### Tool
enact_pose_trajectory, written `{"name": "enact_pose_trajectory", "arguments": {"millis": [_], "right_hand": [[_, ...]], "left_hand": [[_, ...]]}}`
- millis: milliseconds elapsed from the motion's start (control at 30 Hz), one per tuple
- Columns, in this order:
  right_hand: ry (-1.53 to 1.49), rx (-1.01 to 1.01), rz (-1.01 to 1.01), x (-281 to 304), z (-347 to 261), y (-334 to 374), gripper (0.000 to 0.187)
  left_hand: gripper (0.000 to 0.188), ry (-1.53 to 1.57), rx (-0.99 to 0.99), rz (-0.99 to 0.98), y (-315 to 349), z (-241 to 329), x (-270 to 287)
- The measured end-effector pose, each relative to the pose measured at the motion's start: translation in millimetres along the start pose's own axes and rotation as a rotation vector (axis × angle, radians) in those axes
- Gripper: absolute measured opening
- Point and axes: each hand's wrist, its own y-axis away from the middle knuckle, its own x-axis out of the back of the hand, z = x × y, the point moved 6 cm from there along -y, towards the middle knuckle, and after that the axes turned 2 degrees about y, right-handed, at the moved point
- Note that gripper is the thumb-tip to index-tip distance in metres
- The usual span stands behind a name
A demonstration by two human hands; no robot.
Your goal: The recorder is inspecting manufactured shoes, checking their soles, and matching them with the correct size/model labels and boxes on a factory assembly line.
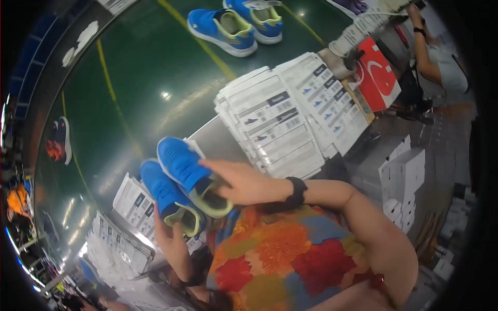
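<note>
A pair of blue shoes with lime-green linings is held side by side in front of me, toes pointing away. My left hand grips the left shoe near its heel, with the thumb at the opening. The right shoe is in my right hand, fingers at the opening and along its side; part of that grip is hidden. Right of the shoes lie stacks of white printed label sheets. More label sheets lie partly behind the left shoe.
Another blue pair stands on the green conveyor belt with yellow lines. A dark shoe with orange is at far left. A red box and white cartons are at right. A co-worker's arm shows at upper right.
</note>
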Motion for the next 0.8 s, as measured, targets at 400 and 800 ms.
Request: {"name": "enact_pose_trajectory", "arguments": {"millis": [400,800], "right_hand": [[0.743,-0.391,0.855,210,34,152,0.033],[0.109,-0.325,1.291,204,92,212,0.018]], "left_hand": [[0.061,-0.808,-0.22,-0.066,-18,108,-27],[0.073,-0.864,-0.921,-0.914,-30,173,-325]]}}
